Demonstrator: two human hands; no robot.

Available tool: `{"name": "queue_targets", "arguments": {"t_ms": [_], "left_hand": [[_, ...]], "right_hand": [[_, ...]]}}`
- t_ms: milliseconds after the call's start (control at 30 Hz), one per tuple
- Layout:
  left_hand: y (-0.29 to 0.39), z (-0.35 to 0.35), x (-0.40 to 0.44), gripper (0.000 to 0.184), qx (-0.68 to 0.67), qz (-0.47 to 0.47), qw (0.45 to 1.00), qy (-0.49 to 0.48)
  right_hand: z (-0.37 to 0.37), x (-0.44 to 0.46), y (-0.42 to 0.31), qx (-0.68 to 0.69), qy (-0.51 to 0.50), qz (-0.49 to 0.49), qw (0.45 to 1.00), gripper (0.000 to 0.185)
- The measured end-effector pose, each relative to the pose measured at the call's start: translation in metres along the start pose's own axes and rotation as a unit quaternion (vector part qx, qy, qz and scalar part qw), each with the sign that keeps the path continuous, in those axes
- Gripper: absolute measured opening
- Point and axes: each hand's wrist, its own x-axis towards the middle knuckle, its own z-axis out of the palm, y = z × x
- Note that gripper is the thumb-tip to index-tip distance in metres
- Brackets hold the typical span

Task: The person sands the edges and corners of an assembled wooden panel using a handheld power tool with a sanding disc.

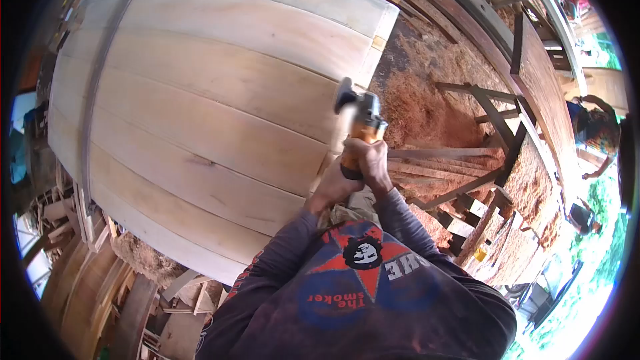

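Observation:
An orange and black angle grinder point(365, 122) is held in both hands at the right end of a large pale plank panel point(220, 87). My right hand point(371, 160) wraps round the grinder's body. Lower and to the left, my left hand point(335, 185) closes round its rear end, partly hidden by the tool. The grinder's dark disc point(345, 95) is at the panel's end edge; I cannot tell whether it touches the wood. Several boards joined side by side make up the panel, and a dark strip point(100, 87) crosses its far left part.
Reddish sawdust point(417, 103) covers the ground right of the panel. Beyond it stand a dark wooden frame point(497, 117) and a long leaning board point(543, 93). Offcuts point(467, 220) lie at lower right, curved planks point(93, 287) at lower left. Another person point(595, 127) is at far right.

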Motion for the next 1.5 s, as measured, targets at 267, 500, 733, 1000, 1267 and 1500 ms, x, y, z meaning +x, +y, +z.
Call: {"name": "queue_targets", "arguments": {"t_ms": [267, 500, 733, 1000, 1267, 1500], "left_hand": [[0.015, 0.036, -0.003, 0.088, 0.174, -0.007, 0.981, 0.081], [0.026, 0.043, 0.001, 0.089, 0.242, -0.033, 0.961, 0.127], [0.015, 0.035, 0.009, 0.089, 0.227, -0.053, 0.965, 0.123], [0.003, 0.0, 0.021, 0.065, -0.097, -0.046, 0.993, -0.05], [0.042, 0.029, 0.015, 0.081, 0.115, -0.025, 0.991, 0.056], [0.041, 0.047, 0.031, 0.074, 0.256, -0.059, 0.959, 0.11]], "right_hand": [[-0.049, 0.02, 0.035, 0.147, -0.054, 0.031, 0.987, 0.029], [-0.048, 0.028, 0.037, 0.231, -0.104, 0.08, 0.964, 0.033], [-0.034, 0.029, 0.025, 0.228, -0.074, 0.068, 0.968, 0.037], [-0.004, 0.019, -0.014, -0.027, -0.004, 0.005, 1.0, 0.04], [-0.035, 0.024, -0.024, 0.089, -0.032, 0.027, 0.995, 0.022], [-0.049, 0.05, -0.002, 0.248, -0.078, 0.095, 0.961, 0.029]]}}
